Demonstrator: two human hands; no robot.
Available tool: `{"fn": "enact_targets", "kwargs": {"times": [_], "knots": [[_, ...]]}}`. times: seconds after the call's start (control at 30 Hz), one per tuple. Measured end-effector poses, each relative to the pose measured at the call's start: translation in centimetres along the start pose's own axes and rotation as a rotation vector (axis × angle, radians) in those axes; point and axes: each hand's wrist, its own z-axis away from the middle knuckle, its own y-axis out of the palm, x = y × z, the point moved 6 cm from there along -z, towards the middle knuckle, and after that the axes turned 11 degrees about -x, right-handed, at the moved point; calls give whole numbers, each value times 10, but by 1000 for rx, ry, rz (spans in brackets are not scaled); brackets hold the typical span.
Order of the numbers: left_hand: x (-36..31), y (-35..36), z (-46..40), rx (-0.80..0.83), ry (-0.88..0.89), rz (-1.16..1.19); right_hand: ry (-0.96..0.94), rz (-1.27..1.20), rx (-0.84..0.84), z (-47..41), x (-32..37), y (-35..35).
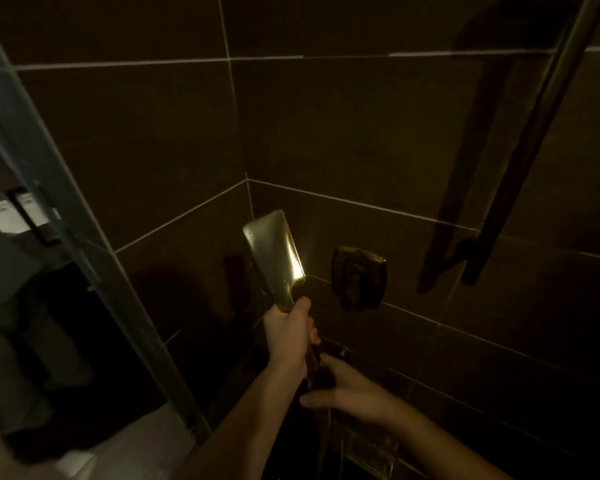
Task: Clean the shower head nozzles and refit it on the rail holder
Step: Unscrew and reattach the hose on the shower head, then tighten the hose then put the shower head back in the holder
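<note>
Your left hand (289, 336) fingers are clamped on the shower head (274, 252) handle, your right hand (347, 389) fingers stay unclear below them, so next lift it toward the rail (534, 140).

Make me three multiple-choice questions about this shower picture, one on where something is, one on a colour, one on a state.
1. Where is the wall control plate relative to the shower head?
A. right of it
B. left of it
C. directly above it

2. What colour are the grout lines between the wall tiles?
A. black
B. light
C. red

3. How does the left hand meet the shower head?
A. grips its handle
B. hovers clear of it
C. lies flat on its face

Answers: 1 A, the plate sits on the wall to its right. 2 B, pale lines cross the dark tiles. 3 A, fingers curl round the handle.
</note>
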Motion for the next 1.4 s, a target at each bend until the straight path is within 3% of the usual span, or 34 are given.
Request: {"fn": "enact_targets", "kwargs": {"times": [0.07,0.2,0.27,0.37,0.5,0.73,0.93,1.4], "knots": [[4,-15,-17,-54,-13,-49,146,105,22,-19,-18,-30],[14,-42,-46,-100,-9,-96,232,147,-468,-86,-38,-126],[16,-50,-55,-128,24,-128,230,211,-605,-120,-37,-158],[25,-56,-71,-189,39,-173,259,235,-696,-169,-39,-180],[35,-61,-86,-261,19,-154,395,24,-774,-214,-59,-193],[44,-60,-104,-252,-3,-200,408,-25,-678,-238,-69,-196],[45,-47,-105,-294,20,-193,356,313,-580,-236,-55,-199],[46,-41,-114,-327,23,-161,347,211,-585,-243,-48,-200]]}}
